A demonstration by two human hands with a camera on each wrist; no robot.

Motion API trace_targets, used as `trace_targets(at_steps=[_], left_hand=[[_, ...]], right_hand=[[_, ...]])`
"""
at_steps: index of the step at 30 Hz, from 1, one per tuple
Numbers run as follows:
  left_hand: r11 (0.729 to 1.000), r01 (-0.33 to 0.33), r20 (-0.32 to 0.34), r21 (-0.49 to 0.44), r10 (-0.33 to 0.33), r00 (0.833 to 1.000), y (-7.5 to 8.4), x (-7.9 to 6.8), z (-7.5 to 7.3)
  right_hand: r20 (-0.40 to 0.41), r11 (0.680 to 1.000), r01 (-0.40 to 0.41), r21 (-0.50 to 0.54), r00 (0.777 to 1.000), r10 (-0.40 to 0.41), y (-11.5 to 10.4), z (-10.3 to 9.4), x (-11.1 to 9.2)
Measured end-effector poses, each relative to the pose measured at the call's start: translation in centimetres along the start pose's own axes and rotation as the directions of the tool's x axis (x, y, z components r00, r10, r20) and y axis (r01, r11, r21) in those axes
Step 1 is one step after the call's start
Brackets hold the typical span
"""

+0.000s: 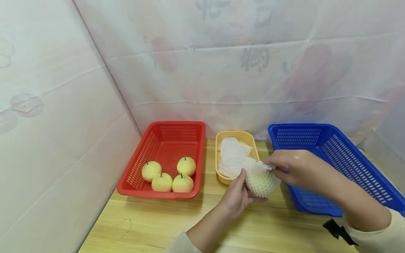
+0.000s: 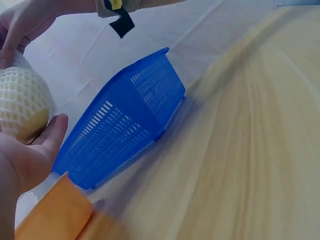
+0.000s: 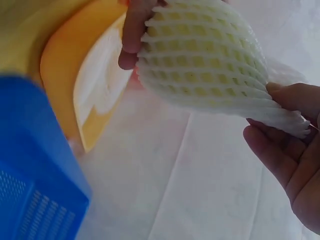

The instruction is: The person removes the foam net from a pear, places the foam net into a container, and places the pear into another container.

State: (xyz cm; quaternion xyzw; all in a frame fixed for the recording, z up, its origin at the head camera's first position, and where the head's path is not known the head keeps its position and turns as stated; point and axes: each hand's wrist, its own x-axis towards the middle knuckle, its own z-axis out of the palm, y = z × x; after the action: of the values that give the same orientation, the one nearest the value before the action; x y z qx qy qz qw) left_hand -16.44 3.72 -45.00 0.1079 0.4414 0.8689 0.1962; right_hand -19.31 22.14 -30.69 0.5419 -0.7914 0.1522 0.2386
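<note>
A pale yellow pear (image 2: 36, 123) sits inside a white foam net sleeve (image 1: 260, 180), its bare lower end showing in the left wrist view. My left hand (image 1: 236, 197) holds the sleeved pear from the left and below, thumb on one side and fingers underneath. With thumb and fingers, my right hand (image 1: 292, 165) pinches the gathered end of the net above the fruit. In the right wrist view that bunched end (image 3: 292, 122) lies between the right thumb and fingers. Both hands are raised in front of the yellow basket (image 1: 225, 181).
More foam nets (image 1: 235, 156) lie in the yellow basket. To its left, a red basket (image 1: 158, 194) holds several pears (image 1: 162, 182). A blue basket (image 1: 319, 207) stands to the right, partly behind the right forearm. White printed cloth (image 1: 202, 77) hangs behind the wooden table (image 1: 142, 225).
</note>
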Motion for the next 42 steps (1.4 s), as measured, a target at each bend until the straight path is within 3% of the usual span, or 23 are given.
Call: trace_targets(at_steps=[5, 13, 17, 22, 25, 31, 37, 39, 42], left_hand=[[0.999, 0.049, 0.003, -0.011, -0.049, 0.999, 0.1, -1.4, -1.3], [0.995, 0.102, 0.012, 0.004, -0.102, 0.995, 0.3, -3.5, -3.8], [0.994, 0.103, 0.002, 0.027, -0.103, 0.995, 0.3, -4.5, -5.1], [0.993, 0.110, -0.015, 0.042, -0.109, 0.994, 0.3, -4.9, -6.3], [0.990, 0.130, -0.016, 0.053, -0.130, 0.991, 0.2, -5.0, -6.9], [0.981, 0.172, -0.015, 0.087, -0.171, 0.985, 0.2, -5.2, -7.6], [0.974, 0.179, -0.099, 0.142, -0.166, 0.981, 0.3, -5.4, -7.9], [0.971, 0.174, -0.151, 0.164, -0.150, 0.977, 0.3, -5.3, -7.9], [0.959, 0.164, -0.229, 0.230, -0.111, 0.967, 0.5, -5.2, -8.0]], right_hand=[[-0.029, 0.992, -0.027, 0.123, 0.999, 0.031, -1.2, 1.7, -0.4], [-0.006, 0.964, -0.126, 0.235, 0.991, 0.131, -2.4, 5.0, -1.3], [0.041, 0.927, -0.211, 0.310, 0.977, 0.208, -3.1, 6.8, -1.8], [0.106, 0.846, -0.349, 0.404, 0.936, 0.336, -3.5, 9.2, -2.5], [0.071, 0.818, -0.343, 0.462, 0.933, 0.351, -3.4, 10.5, -2.7], [-0.001, 0.792, -0.265, 0.550, 0.948, 0.318, -3.4, 12.2, -2.8], [0.021, 0.784, -0.276, 0.556, 0.948, 0.319, -3.7, 13.0, -3.0], [0.040, 0.779, -0.304, 0.547, 0.940, 0.339, -3.8, 13.3, -3.1], [0.087, 0.748, -0.366, 0.554, 0.919, 0.385, -3.9, 13.7, -3.2]])
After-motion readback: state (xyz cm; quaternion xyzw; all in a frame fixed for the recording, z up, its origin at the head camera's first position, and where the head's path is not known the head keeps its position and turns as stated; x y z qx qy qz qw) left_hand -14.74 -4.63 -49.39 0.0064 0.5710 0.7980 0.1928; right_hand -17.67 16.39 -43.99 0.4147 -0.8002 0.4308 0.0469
